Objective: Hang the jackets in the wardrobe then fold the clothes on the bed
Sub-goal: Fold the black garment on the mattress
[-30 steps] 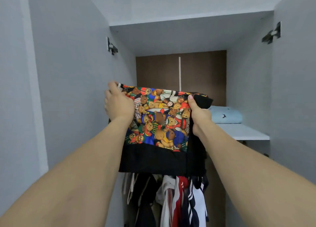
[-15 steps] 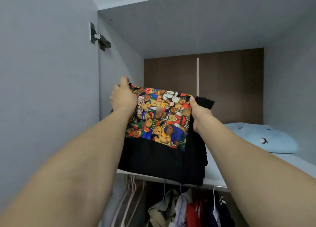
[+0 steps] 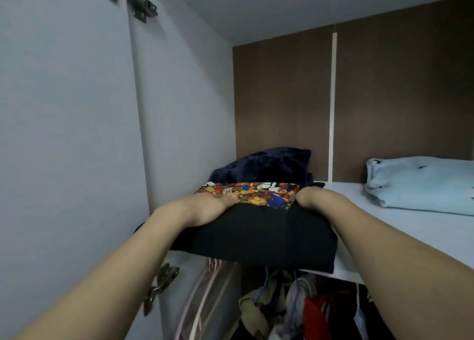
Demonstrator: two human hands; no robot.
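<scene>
The folded black garment with the teddy-bear print panel (image 3: 259, 227) lies on the wardrobe's upper shelf (image 3: 400, 227), at its left end beside the left wall; its near edge overhangs the shelf front, and the printed panel faces up at the far side of the fold; your left hand (image 3: 218, 203) rests on the garment's left part, with the thumb lying on the print; the fingers are hidden past the wrist, so you cannot tell whether this grip is clamped on the cloth or lying flat; your right hand (image 3: 311, 197) sits at the garment's right edge, bent down at the wrist with the fingers out of sight behind it; the state of this grip likewise cannot be told; both forearms reach up and forward from the bottom corners of the view; just behind the garment, touching it, sits a dark navy plush bundle (image 3: 266, 165) against the brown back panel (image 3: 282, 96); well apart to the right on the same shelf lies a folded light-blue garment (image 3: 420, 183); below the shelf, hung clothes (image 3: 302, 309) in olive, red, grey and dark tones fill the lower compartment; pale pink hangers (image 3: 205, 298) hang at the left; a metal hinge (image 3: 160, 286) is fixed on the left door below the shelf, and a second hinge (image 3: 133, 0) near the top
</scene>
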